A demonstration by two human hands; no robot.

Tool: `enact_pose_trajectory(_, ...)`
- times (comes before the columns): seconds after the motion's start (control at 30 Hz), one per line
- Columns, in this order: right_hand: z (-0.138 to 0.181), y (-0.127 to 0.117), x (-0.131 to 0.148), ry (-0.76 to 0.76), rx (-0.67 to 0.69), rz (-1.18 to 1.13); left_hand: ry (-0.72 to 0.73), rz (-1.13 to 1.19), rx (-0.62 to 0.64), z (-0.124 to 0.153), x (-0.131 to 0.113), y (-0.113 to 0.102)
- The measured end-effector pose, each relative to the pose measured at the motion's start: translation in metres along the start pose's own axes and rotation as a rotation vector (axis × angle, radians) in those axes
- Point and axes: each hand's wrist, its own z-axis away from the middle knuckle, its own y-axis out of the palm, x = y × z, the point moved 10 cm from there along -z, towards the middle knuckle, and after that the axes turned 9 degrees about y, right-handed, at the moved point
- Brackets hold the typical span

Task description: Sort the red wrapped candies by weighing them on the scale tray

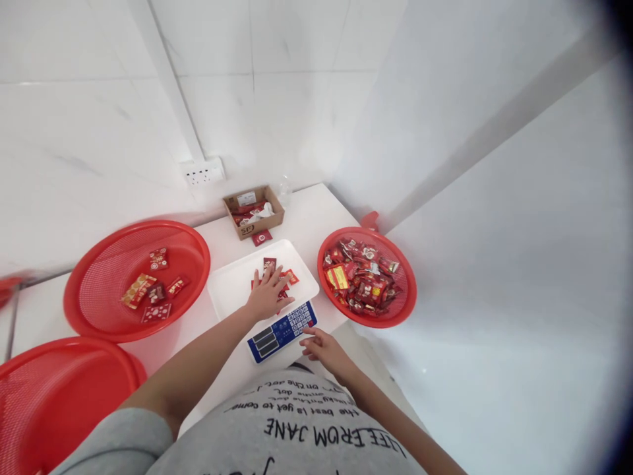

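My left hand (268,295) lies palm down, fingers spread, over several small red packets (292,277) on the white tray (231,284) of a weighing scale. Part of the packets is hidden beneath it. A dark red packet (270,262) shows just beyond my fingertips. At the lower right edge of the scale's blue keypad panel (277,334) is my right hand (324,349), its index finger stretched toward the keys and the other fingers loosely bent. Nothing is held in it. Whether the fingertip touches a key I cannot tell.
To the right, a red basket (410,280) is heaped with wrapped packets. A left basket (74,297) holds several packets; another red basket (64,396) sits nearer. Behind the scale stands a cardboard box (247,228) of packets, with a red packet (262,237) before it.
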Motion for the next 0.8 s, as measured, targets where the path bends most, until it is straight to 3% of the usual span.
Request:
enact_pose_trajectory(0.2,-0.01,-0.007,0.017,-0.096,0.079,0.061,-0.048,-0.05,0.077,-0.009,-0.004,0.009)
enact_pose_trajectory(0.57,-0.03,-0.025,0.001,-0.158,0.191,0.116,-0.133,-0.064,0.022,0.004,-0.007,0.003)
enact_pose_trajectory(0.8,-0.026,-0.032,0.005,-0.194,0.181,0.127,-0.204,-0.057,0.049,0.007,0.0,0.008)
